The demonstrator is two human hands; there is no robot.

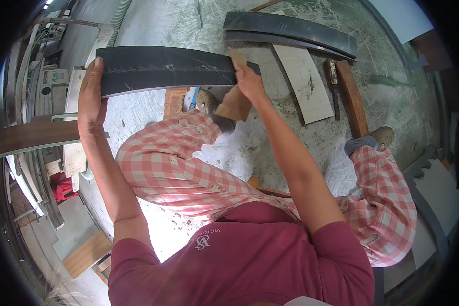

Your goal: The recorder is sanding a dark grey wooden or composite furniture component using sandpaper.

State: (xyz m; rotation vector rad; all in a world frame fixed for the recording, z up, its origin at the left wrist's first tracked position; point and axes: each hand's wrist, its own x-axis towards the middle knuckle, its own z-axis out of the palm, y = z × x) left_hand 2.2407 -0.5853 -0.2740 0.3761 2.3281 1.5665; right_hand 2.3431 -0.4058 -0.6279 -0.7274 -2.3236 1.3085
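I hold a long dark board up in front of me, over my raised left knee. My left hand grips its left end, thumb over the top edge. At the board's right end, my right hand presses a brown sheet of sandpaper against the edge; the sheet hangs down below the hand. The board's face shows pale scratch marks near its upper part.
Several more boards lie on the dusty concrete floor: dark curved-looking ones at the top, a pale one, a brown wooden one with a tool beside it. A machine and stacked panels stand at left.
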